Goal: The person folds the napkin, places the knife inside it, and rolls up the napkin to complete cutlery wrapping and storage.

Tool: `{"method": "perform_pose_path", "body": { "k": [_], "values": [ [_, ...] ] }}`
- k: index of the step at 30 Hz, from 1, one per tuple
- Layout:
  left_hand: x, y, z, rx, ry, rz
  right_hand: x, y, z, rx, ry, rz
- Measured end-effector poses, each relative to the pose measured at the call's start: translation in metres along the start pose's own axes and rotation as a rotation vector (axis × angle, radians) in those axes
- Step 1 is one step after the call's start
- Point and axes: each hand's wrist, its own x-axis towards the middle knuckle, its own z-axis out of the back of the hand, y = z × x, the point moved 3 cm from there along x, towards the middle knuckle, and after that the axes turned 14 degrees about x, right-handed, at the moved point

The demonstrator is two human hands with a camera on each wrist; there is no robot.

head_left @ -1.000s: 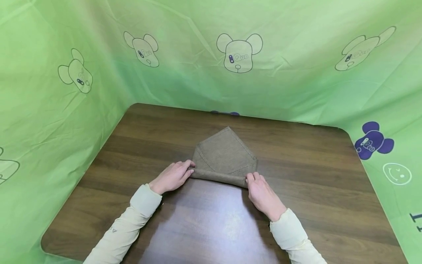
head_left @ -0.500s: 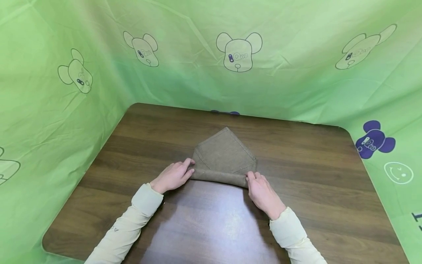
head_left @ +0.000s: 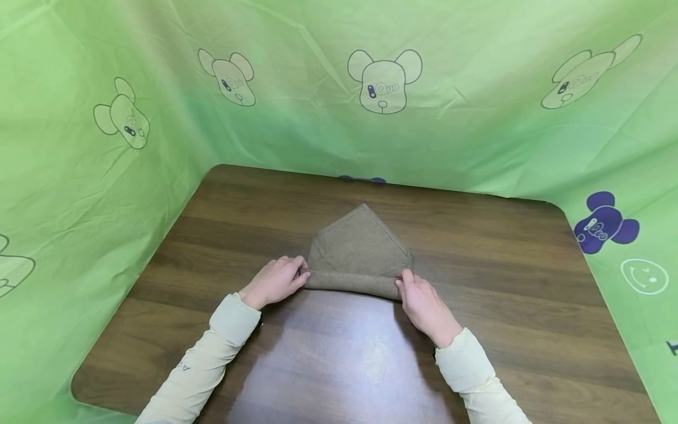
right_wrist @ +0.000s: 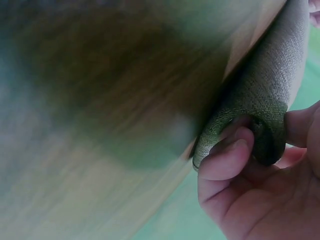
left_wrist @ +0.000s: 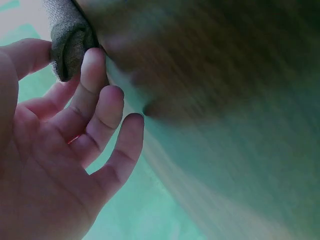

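A grey-brown cloth (head_left: 362, 244) with stitched seams lies mid-table in the head view, its pointed end facing away from me. Its near side is turned into a roll (head_left: 352, 282). My left hand (head_left: 275, 281) pinches the roll's left end; in the left wrist view, thumb and fingers sit on either side of the rolled cloth (left_wrist: 70, 35), other fingers loosely bent. My right hand (head_left: 425, 307) grips the right end. In the right wrist view, fingers curl against the open end of the roll (right_wrist: 275, 75), with the thumb on the opposite side. The roll's inside is mostly hidden.
The brown wood-grain table (head_left: 514, 282) has rounded corners and a bright glare on its near part. Green printed fabric (head_left: 296, 118) hangs around its back and sides.
The roll has turned slightly away from me and looks thicker, covering more of the cloth's lower seams. Both hands keep their hold at the ends and have shifted only a little.
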Motion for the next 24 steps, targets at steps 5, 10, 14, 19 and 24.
{"method": "perform_pose_path", "body": {
  "k": [5, 10, 14, 19, 24],
  "values": [
    [0.0001, 0.0009, -0.0006, 0.011, 0.000, 0.001, 0.0021, -0.0006, 0.0001, 0.030, 0.011, -0.044],
    [-0.0001, 0.0007, 0.0001, 0.025, -0.026, 0.003, 0.0044, -0.0028, -0.0005, 0.049, 0.019, -0.104],
    [-0.0002, 0.0009, -0.0001, 0.025, -0.036, 0.004, 0.0061, -0.0061, -0.0008, 0.048, 0.039, -0.177],
    [-0.0005, 0.0008, 0.0001, 0.019, -0.046, 0.004, 0.0079, -0.0076, -0.0004, 0.042, 0.060, -0.253],
    [-0.0006, -0.0005, 0.0024, -0.009, -0.060, 0.006, 0.0095, -0.0077, 0.0006, 0.042, 0.073, -0.315]
  ]
}}
